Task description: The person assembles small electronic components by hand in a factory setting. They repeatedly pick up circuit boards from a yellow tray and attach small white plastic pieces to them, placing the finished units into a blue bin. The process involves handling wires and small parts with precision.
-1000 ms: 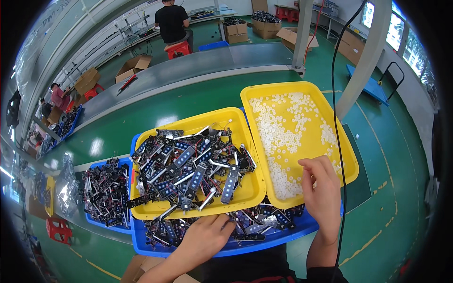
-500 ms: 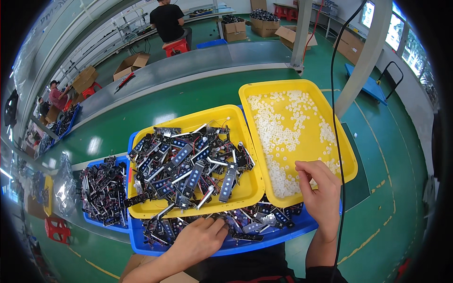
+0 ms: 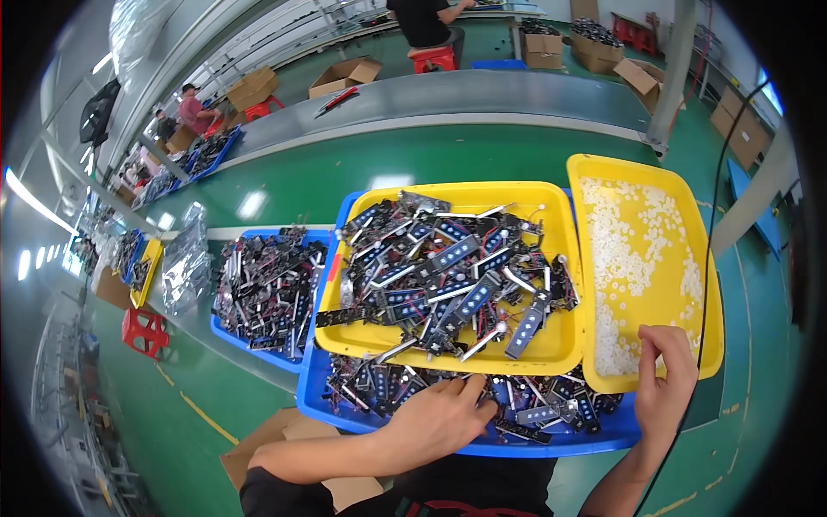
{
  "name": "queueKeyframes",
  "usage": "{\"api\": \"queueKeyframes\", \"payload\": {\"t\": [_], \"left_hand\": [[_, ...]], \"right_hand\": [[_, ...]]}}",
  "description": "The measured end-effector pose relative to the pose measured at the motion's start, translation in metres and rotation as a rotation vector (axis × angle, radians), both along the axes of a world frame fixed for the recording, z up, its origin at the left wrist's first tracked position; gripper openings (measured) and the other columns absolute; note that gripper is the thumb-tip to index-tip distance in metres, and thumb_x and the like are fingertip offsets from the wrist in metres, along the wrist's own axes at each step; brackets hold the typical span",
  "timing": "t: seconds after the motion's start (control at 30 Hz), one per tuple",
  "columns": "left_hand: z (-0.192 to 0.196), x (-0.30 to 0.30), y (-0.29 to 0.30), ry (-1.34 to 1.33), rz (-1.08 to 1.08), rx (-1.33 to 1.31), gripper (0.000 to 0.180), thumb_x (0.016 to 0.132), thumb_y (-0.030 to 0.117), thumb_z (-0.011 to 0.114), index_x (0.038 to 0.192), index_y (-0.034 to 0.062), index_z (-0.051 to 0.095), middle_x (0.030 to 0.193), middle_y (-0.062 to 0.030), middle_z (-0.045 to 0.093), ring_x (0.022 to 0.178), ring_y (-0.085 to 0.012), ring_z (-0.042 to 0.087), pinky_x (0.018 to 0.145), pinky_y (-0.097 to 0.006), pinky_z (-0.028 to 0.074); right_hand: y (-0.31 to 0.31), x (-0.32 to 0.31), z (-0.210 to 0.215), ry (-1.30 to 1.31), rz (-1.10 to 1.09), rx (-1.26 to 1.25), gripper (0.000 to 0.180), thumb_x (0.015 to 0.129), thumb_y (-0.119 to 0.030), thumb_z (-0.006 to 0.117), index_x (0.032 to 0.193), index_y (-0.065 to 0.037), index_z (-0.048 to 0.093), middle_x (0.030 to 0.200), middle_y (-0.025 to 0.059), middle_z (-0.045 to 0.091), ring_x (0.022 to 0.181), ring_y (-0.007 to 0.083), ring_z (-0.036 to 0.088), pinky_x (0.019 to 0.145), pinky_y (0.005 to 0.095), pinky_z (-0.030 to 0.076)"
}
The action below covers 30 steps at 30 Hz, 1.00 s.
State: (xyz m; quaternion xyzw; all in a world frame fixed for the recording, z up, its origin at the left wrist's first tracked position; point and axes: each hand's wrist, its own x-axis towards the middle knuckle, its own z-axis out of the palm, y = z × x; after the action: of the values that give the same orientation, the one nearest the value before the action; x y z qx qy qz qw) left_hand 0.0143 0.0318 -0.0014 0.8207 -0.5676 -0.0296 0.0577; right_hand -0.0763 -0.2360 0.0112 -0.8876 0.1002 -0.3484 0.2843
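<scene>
My left hand [image 3: 441, 420] reaches into the near strip of a blue tray [image 3: 551, 446], its fingers curled down among small black circuit-board assemblies [image 3: 379, 385] with wires. Its fingertips are hidden there, along with anything they grip. Over the near right corner of a yellow tray [image 3: 689, 302] of small white plastic rings [image 3: 624, 246], my right hand [image 3: 668, 388] is raised with thumb and forefinger drawn together. Whatever may be in that pinch is too small to make out. A second yellow tray [image 3: 457, 359], heaped with strip-shaped modules [image 3: 461, 302], rests on the blue tray.
Another blue tray [image 3: 258, 338] of assemblies stands to the left, beside clear plastic wrap [image 3: 187, 267]. A black cable [image 3: 719, 189] hangs at the right. Beyond are a long grey bench [image 3: 482, 96], cartons [image 3: 345, 76] and seated people. A red stool [image 3: 145, 332] stands far left.
The view has swung left, so the trays and both hands appear farther right. My left hand remains among the assemblies; my right hand stays pinched at the ring tray's near edge.
</scene>
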Motion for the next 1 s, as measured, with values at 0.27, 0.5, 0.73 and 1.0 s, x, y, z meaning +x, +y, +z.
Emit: {"api": "queueKeyframes", "payload": {"t": [0.27,0.5,0.73,1.0], "left_hand": [[-0.011,-0.011,-0.016,0.073,0.176,-0.043,0.014,0.076,0.007,0.060,0.090,0.0062,0.061,0.102,-0.0180,0.052,0.072,-0.0285,0.064,0.065,-0.036,0.054],[0.008,-0.011,-0.022,0.292,0.247,-0.221,0.033,0.075,0.002,0.069,0.105,0.0065,0.056,0.093,-0.0132,0.057,0.077,-0.0339,0.063,0.068,-0.042,0.053],[0.024,-0.015,-0.020,0.367,0.483,-0.403,0.046,0.068,-0.001,0.079,0.110,0.0067,0.064,0.095,-0.0099,0.067,0.073,-0.0221,0.063,0.064,-0.031,0.052],[0.019,0.001,0.007,0.929,0.654,-0.637,0.026,0.074,-0.005,0.075,0.099,-0.0033,0.067,0.084,-0.0077,0.070,0.067,-0.0081,0.062,0.060,-0.021,0.048]], "right_hand": [[0.001,0.003,0.002,-0.015,0.006,0.011,0.023,0.076,0.016,0.061,0.095,0.003,0.065,0.087,0.0137,0.063,0.075,0.0257,0.061,0.064,0.0307,0.049],[-0.001,-0.002,0.004,-0.039,-0.023,-0.021,0.024,0.074,0.015,0.063,0.093,0.001,0.067,0.087,0.0140,0.064,0.079,0.0296,0.063,0.069,0.0344,0.050],[-0.006,-0.002,-0.002,-0.074,-0.022,-0.086,0.026,0.073,0.014,0.066,0.095,0.001,0.068,0.091,0.0144,0.067,0.082,0.0292,0.066,0.072,0.0332,0.052],[-0.006,-0.002,-0.003,-0.124,-0.020,-0.102,0.026,0.074,0.015,0.067,0.096,0.003,0.068,0.093,0.0146,0.069,0.082,0.0267,0.068,0.072,0.0302,0.053]]}}
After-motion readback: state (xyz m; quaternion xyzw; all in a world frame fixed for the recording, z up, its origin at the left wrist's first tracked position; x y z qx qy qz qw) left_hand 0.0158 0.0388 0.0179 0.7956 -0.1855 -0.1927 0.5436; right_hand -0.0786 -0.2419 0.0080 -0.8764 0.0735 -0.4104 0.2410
